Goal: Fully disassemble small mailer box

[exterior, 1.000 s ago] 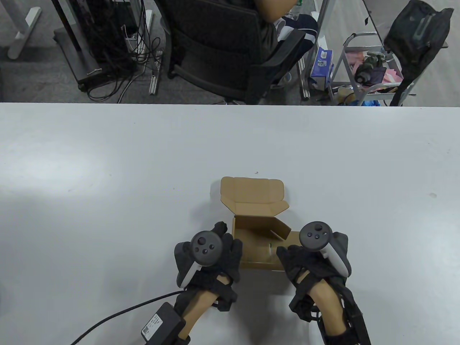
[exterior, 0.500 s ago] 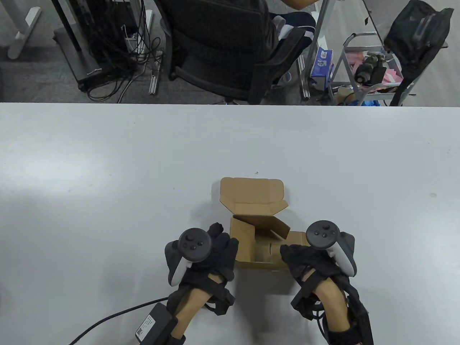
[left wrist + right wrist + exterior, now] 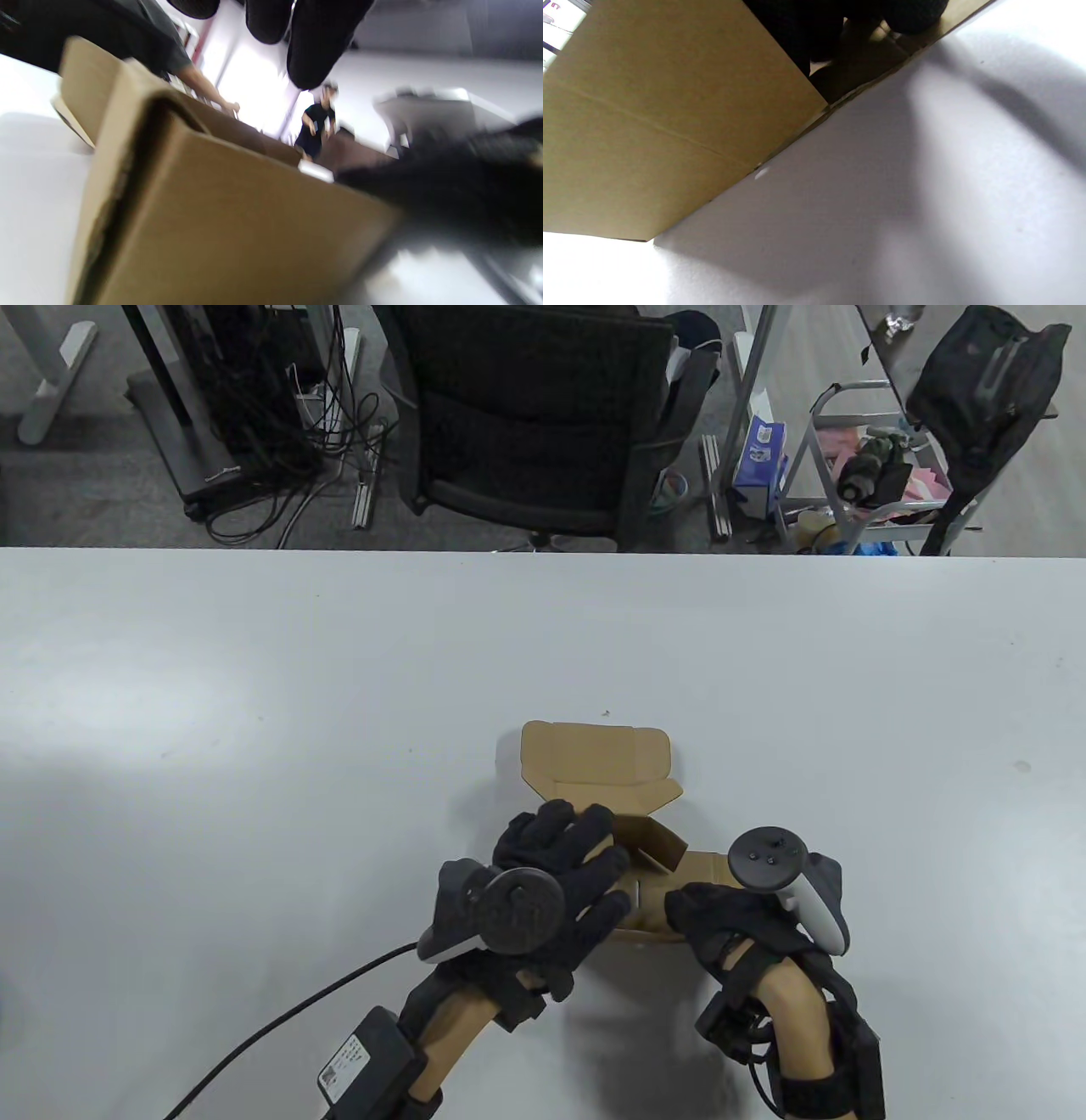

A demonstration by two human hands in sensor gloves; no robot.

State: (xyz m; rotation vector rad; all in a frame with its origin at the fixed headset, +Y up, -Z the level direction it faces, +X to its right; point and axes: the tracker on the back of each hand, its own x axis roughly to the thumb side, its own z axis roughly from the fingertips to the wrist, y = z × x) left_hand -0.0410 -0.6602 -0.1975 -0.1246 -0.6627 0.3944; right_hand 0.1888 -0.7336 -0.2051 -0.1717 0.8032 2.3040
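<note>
— Sitting near the front edge of the white table (image 3: 254, 661), the small brown cardboard mailer box (image 3: 594, 768) has its lid flap folded back toward the far edge. Where is the left hand (image 3: 556, 874)?

— It lies over the box's open top, black-gloved fingers (image 3: 585, 827) spread and reaching down inside toward the left wall. Whether they pinch the cardboard cannot be told; the tracker hides the palm.

— And the right hand (image 3: 721, 912)?

— It rests at the box's right front corner, fingers curled onto the low flap there. The right wrist view shows dark fingertips (image 3: 818, 25) pressed against the cardboard wall, the box's bottom edge meeting the table.

— Anything else?

— A black cable (image 3: 280, 1035) runs from the left forearm toward the table's front edge. Beyond the far edge stands a black office chair (image 3: 543, 424).
</note>
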